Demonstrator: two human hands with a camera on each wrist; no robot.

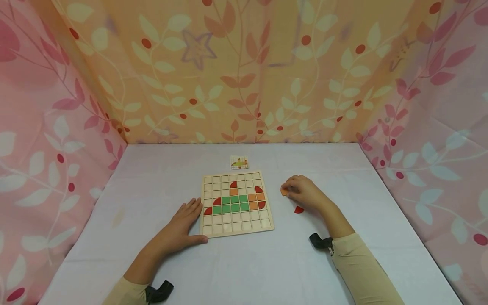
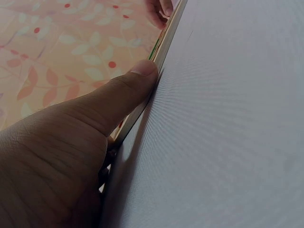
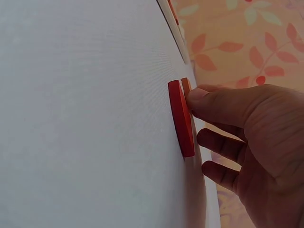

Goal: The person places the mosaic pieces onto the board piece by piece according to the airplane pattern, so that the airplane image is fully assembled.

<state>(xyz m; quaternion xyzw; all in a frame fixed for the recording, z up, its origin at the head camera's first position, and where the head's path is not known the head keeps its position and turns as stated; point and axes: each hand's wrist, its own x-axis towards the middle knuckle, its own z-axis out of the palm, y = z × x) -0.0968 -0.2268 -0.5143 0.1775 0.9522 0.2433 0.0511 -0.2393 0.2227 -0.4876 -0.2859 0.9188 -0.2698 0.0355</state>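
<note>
A wooden grid board [image 1: 237, 227] lies on the table with green square tiles [image 1: 235, 207], orange square tiles [image 1: 253, 206] and red quarter-circle tiles [image 1: 207, 211] set in its cells. My left hand [image 1: 179, 228] rests at the board's lower left corner, fingers extended along the left edge and thumb on the near edge. Right of the board, my right hand [image 1: 306, 193] pinches an orange square tile [image 1: 284, 192] between thumb and fingers, close over the table. Just below that hand lies a loose red quarter-circle tile [image 1: 299, 209], large in the right wrist view.
Behind the board lies a small picture card [image 1: 239, 162] showing a coloured pattern on a grid. A white cloth [image 1: 244, 271] covers the table. Floral curtains [image 1: 236, 84] hang at the back and both sides. Black wrist devices [image 1: 320, 241] are worn at both sleeves.
</note>
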